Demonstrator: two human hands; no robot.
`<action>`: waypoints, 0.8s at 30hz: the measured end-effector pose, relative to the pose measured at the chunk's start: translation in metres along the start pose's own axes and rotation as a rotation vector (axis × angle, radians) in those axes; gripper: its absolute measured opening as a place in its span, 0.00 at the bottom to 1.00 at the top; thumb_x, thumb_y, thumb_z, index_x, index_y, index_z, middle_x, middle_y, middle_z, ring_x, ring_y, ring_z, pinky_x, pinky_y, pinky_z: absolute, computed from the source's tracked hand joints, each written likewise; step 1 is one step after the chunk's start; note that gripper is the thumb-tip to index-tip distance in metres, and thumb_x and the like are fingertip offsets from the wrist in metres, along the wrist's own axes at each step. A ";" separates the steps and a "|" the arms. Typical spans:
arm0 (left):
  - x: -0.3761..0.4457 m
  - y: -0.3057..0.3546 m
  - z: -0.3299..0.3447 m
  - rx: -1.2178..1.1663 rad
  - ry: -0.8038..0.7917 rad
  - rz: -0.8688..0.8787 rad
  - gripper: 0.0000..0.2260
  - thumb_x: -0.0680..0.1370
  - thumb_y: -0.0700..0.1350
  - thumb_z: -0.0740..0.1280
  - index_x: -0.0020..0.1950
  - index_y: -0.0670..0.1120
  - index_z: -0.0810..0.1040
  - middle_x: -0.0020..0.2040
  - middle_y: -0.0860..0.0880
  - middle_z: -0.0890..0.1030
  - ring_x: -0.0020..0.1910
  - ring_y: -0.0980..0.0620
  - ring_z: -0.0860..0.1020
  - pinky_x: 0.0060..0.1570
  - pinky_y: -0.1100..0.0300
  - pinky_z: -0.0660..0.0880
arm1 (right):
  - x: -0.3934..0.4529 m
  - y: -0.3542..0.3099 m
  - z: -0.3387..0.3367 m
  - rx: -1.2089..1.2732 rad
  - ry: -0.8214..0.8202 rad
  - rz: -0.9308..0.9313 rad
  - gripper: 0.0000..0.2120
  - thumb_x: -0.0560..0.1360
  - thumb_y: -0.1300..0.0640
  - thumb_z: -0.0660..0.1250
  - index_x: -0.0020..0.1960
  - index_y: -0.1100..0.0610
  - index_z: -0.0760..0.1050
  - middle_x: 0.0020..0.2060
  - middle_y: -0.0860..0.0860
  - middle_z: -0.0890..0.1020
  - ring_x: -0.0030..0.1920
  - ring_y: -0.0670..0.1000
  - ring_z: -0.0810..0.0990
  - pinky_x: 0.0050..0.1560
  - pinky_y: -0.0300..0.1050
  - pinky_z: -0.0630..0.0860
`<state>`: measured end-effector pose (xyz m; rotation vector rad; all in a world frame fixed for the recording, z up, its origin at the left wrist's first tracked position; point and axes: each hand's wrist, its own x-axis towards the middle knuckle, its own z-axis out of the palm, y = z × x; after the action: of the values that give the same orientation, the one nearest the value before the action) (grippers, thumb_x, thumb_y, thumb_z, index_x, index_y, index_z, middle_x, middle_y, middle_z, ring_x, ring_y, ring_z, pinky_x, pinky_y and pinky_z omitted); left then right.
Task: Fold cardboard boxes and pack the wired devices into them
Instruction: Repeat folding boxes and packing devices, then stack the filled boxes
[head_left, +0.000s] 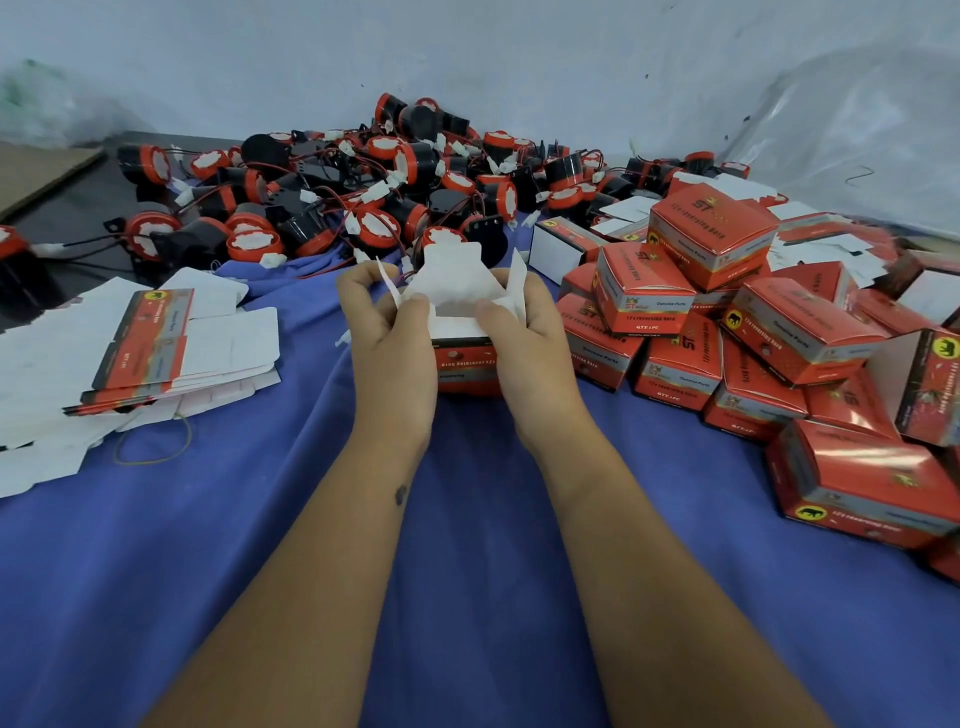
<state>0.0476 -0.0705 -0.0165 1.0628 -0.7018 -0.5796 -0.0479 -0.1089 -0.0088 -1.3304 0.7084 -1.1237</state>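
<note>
From the head view, both hands are gripping one glossy red cardboard box (464, 358) at the middle of the blue cloth (467, 545), its matte white flaps standing open on top: the left hand (387, 332) is curling round its left side with the thumb pressing a flap, and the right hand (524, 338) is clasping its right side the same way. The box's print is facing upside down and blurring past reading. Behind it, a heap of wired devices (363, 197) is lying, round black plastic bodies with red rims, white centres, thin red and black leads and white plugs. To the left, flat box blanks (156, 338) are stacking as thin white card with red printed panels. To the right, folded boxes (717, 322) are piling up, shiny and rectangular, showing "12v reversing horn", "Genuine Parts", "ST" and a black elephant on a yellow oval.
</note>
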 end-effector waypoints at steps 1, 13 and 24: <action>0.000 0.003 0.001 0.001 0.010 -0.022 0.15 0.80 0.40 0.60 0.53 0.62 0.69 0.40 0.60 0.82 0.42 0.54 0.80 0.37 0.59 0.77 | 0.000 0.001 0.000 -0.006 -0.003 -0.003 0.12 0.78 0.63 0.61 0.53 0.47 0.74 0.47 0.47 0.82 0.39 0.39 0.81 0.35 0.34 0.77; 0.001 0.008 0.003 -0.043 -0.119 -0.093 0.23 0.79 0.33 0.59 0.53 0.63 0.77 0.47 0.64 0.83 0.44 0.63 0.82 0.41 0.64 0.80 | 0.002 0.001 -0.003 0.262 -0.081 0.069 0.14 0.79 0.47 0.59 0.59 0.50 0.77 0.52 0.49 0.85 0.50 0.48 0.84 0.42 0.43 0.81; -0.003 0.009 0.002 -0.083 -0.157 -0.036 0.12 0.80 0.41 0.60 0.46 0.54 0.79 0.45 0.52 0.84 0.42 0.54 0.82 0.38 0.59 0.79 | -0.001 -0.001 -0.002 0.194 -0.091 0.016 0.16 0.76 0.67 0.60 0.46 0.47 0.79 0.46 0.48 0.84 0.42 0.46 0.83 0.38 0.43 0.80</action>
<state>0.0453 -0.0662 -0.0081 0.9620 -0.7898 -0.7231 -0.0503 -0.1089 -0.0081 -1.2012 0.5291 -1.0838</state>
